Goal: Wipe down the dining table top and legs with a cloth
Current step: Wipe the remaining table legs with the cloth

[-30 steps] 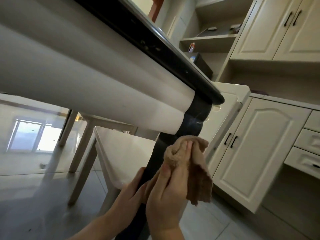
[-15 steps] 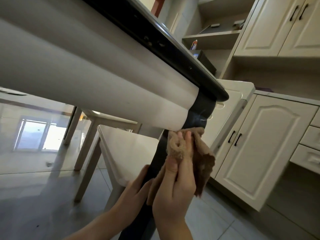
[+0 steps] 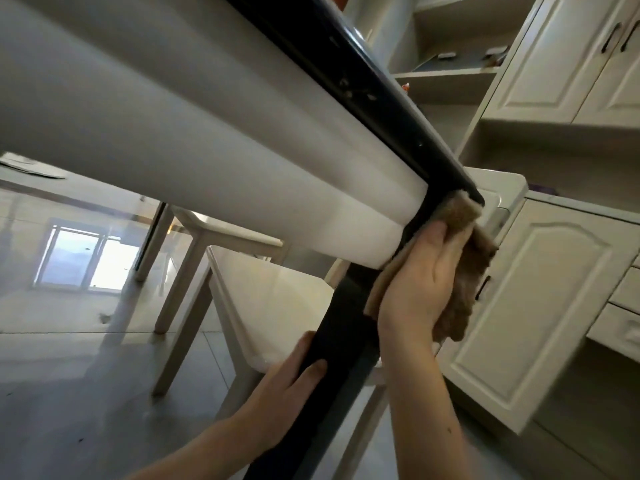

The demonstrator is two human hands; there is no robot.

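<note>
Here the right hand (image 3: 415,282) clutches the cloth (image 3: 462,268) atop the rightward-leaning leg (image 3: 346,317), the left hand (image 3: 280,386) gripping it lower.

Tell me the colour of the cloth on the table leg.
Tan, a light brown; the cloth shows plainly in the head view.

My table (image 3: 381,110) seen from below, top hidden. Dark leg (image 3: 341,325) and pale chair (image 3: 270,306), I think, stand on grey floor (image 3: 86,393).
</note>
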